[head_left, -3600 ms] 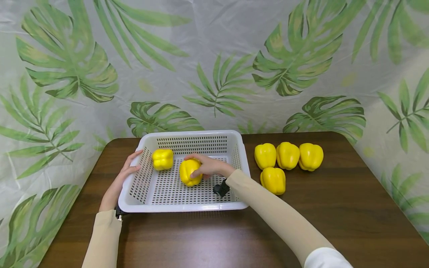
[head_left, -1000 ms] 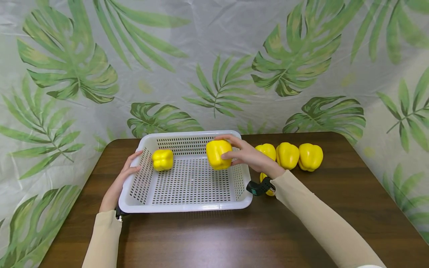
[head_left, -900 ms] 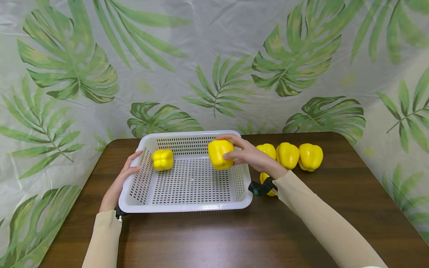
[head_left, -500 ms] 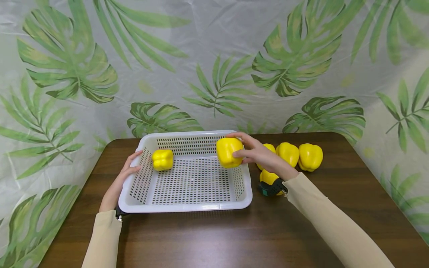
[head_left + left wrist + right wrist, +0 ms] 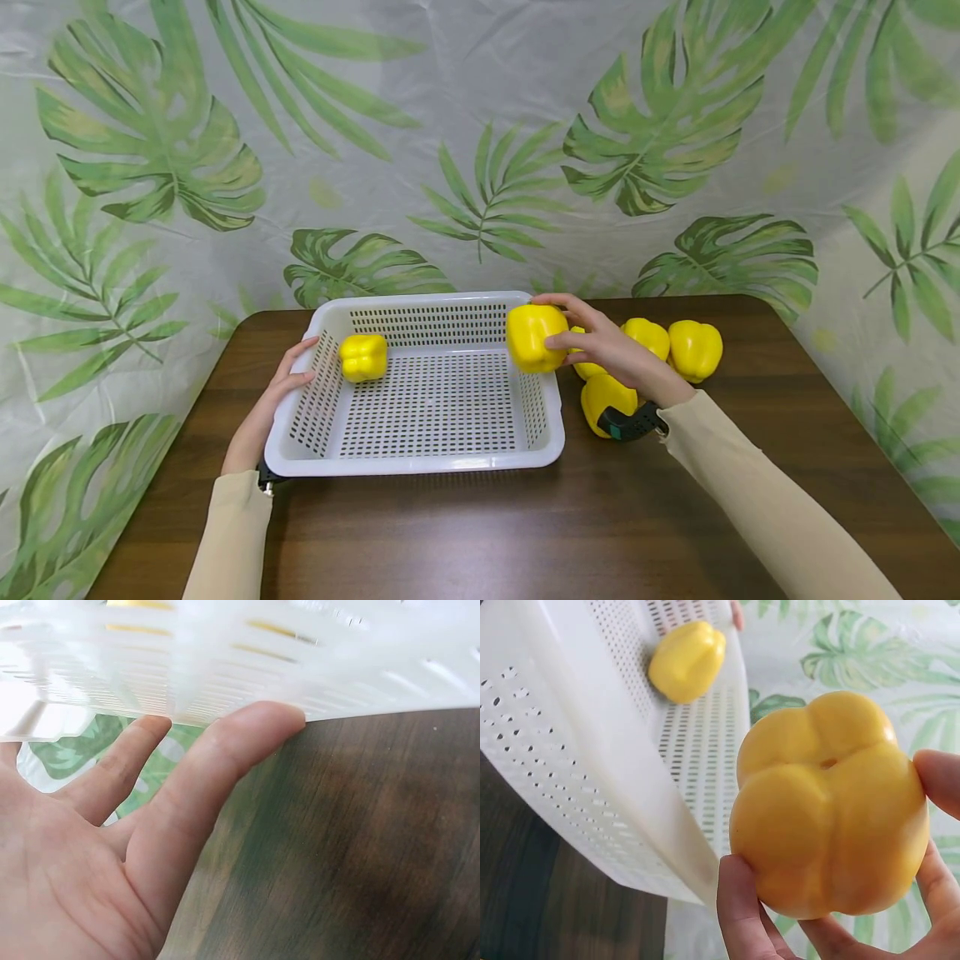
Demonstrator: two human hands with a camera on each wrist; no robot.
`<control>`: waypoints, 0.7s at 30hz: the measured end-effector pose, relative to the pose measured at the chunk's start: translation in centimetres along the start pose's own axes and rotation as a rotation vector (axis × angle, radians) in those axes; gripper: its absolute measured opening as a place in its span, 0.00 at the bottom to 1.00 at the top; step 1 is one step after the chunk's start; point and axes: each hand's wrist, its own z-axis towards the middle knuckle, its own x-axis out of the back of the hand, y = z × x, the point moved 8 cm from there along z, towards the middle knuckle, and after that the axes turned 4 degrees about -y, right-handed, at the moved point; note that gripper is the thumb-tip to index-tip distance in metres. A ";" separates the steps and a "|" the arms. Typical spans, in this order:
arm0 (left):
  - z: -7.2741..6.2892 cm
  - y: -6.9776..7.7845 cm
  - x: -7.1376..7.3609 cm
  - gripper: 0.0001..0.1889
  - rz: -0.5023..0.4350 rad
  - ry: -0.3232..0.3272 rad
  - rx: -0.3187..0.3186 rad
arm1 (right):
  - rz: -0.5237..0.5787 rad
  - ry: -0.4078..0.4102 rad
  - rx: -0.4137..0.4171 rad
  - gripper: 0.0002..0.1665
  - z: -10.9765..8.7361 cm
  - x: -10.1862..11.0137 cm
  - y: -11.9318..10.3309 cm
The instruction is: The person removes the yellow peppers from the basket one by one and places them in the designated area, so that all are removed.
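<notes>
My right hand (image 5: pixel 615 348) grips a yellow bell pepper (image 5: pixel 533 337) over the right rim of a white plastic basket (image 5: pixel 420 465). Thumb and fingers spread around its sides in the right wrist view, where the lobed end of the pepper (image 5: pixel 825 810) faces the camera. Against the basket's left side rests my left hand (image 5: pixel 270 400). Up close, the extended thumb and a finger of the left hand (image 5: pixel 97 847) touch the outer wall. Another yellow bell pepper (image 5: pixel 363 358) lies inside the basket, near its left wall.
On the brown wooden table (image 5: pixel 420 542), right of the basket, several yellow peppers stand close together, among them a far-right pepper (image 5: pixel 695 350) and a nearer pepper (image 5: pixel 600 400). My right hand and wrist strap partly cover some. A leaf-patterned cloth (image 5: pixel 480 167) hangs behind.
My right hand has lifted the pepper from the basket's floor and carried it rightward to the right rim. The left hand and the basket stay in place.
</notes>
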 end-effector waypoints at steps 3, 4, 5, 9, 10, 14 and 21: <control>0.0 0.1 0.0 0.29 -0.007 -0.003 -0.005 | -0.006 0.011 -0.004 0.35 -0.3 0.4 0.2; 0.0 0.0 0.0 0.29 -0.009 -0.005 -0.005 | -0.010 0.016 -0.006 0.35 -0.4 0.6 0.3; 0.0 0.1 -0.1 0.29 -0.012 -0.007 -0.004 | -0.011 0.020 -0.008 0.35 -0.5 0.8 0.4; -0.1 0.0 -0.1 0.29 -0.021 -0.012 0.005 | -0.005 0.032 -0.021 0.35 -1.1 1.4 0.8; -0.1 0.0 -0.1 0.29 -0.021 -0.013 0.008 | 0.002 0.033 -0.023 0.35 -1.3 1.6 0.9; -0.2 0.0 -0.2 0.28 -0.015 -0.009 0.028 | 0.022 0.034 -0.026 0.36 -2.0 2.2 1.4; -0.2 0.0 -0.2 0.28 -0.002 -0.004 0.034 | 0.007 0.052 -0.048 0.35 -3.2 3.3 2.0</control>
